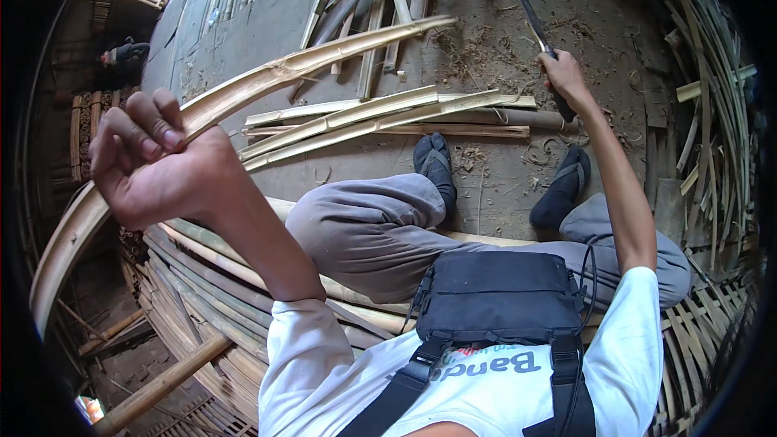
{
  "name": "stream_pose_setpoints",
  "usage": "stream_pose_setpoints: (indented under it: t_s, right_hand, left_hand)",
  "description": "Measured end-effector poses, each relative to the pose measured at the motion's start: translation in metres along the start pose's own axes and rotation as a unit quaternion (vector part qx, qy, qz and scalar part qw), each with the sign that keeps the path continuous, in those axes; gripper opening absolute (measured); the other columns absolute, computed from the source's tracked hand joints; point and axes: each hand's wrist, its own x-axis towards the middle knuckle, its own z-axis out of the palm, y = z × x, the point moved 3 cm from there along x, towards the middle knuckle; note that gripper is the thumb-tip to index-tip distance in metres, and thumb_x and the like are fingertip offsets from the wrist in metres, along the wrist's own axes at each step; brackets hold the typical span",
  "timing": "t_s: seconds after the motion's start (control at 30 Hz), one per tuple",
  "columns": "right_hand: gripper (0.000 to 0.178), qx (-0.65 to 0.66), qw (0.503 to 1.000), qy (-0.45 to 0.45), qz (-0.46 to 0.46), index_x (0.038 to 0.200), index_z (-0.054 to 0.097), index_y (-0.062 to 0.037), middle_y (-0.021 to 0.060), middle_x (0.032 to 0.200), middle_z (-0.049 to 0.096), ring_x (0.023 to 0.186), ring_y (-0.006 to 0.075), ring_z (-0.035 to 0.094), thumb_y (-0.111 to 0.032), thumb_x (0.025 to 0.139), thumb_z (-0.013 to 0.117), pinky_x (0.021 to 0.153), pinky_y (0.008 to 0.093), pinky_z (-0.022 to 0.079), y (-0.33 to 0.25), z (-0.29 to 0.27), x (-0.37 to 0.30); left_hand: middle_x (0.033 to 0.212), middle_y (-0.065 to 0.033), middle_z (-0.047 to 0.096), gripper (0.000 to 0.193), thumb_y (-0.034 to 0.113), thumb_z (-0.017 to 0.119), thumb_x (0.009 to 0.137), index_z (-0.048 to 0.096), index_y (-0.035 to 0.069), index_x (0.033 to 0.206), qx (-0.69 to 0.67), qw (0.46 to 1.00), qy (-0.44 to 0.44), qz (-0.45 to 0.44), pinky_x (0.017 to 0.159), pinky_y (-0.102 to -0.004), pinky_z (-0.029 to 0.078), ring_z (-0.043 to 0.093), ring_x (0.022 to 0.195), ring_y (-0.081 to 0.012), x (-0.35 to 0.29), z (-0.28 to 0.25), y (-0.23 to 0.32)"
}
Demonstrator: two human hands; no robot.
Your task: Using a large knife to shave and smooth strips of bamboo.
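Observation:
My left hand (166, 162) is raised at the left, its fingers closed around a long half-round length of split bamboo (316, 61). The pale hollow inside of that piece faces up, and both its ends reach well past my hand. Over at the right, my right hand (564, 81) grips the dark handle of a long knife (528, 14). Its blade points away from me and stands apart from the bamboo. Between my hands, several split bamboo pieces (380, 117) lie across the floor in front of my feet.
Bamboo poles (214, 255) are stacked under and beside my legs at the left. More lengths (376, 32) lie at the far middle. Shavings (477, 48) litter the floor. Thin strips (716, 57) pile up along the right. A black bag (502, 295) is strapped to my chest.

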Motion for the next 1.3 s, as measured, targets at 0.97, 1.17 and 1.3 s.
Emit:
stream_pose_setpoints:
  t_s: [0.97, 1.17, 1.3]
  right_hand:
    - [0.029, 0.041, 0.934, -0.258, -0.242, 0.077, 0.060, 0.0005, -0.0016, 0.057, 0.040, 0.056, 0.0081, 0.036, -0.025, 0.090, 0.064, 0.052, 0.0298, 0.032, -0.135, 0.071, -0.187]
    - [0.026, 0.070, 0.950, -0.235, -0.196, 0.073, 0.060, 0.0040, 0.0068, 0.051, 0.047, 0.049, 0.0125, 0.042, -0.019, 0.085, 0.062, 0.050, 0.0348, 0.038, -0.116, 0.078, -0.176]
    - [0.026, 0.072, 0.950, -0.221, -0.208, 0.072, 0.059, 0.0043, 0.0067, 0.051, 0.047, 0.049, 0.0119, 0.044, -0.018, 0.085, 0.061, 0.049, 0.0349, 0.038, -0.115, 0.080, -0.181]
  left_hand:
    - [0.049, -0.0004, 0.030, 0.040, 0.023, 0.049, 0.091, 0.024, 0.019, 0.059, -0.005, 0.981, -0.180, 0.073, 0.038, -0.0248, 0.022, 0.024, 0.036, -0.0089, -0.017, 0.016, 0.017]
    - [0.049, -0.0002, 0.028, 0.040, 0.021, 0.050, 0.090, 0.023, 0.019, 0.060, -0.022, 0.983, -0.167, 0.075, 0.038, -0.0242, 0.020, 0.019, 0.037, -0.0091, -0.020, 0.018, 0.018]
    - [0.049, -0.0004, 0.027, 0.040, 0.020, 0.051, 0.089, 0.022, 0.019, 0.061, -0.024, 0.979, -0.182, 0.089, 0.038, -0.0248, 0.020, 0.018, 0.037, -0.0097, -0.019, 0.016, 0.018]
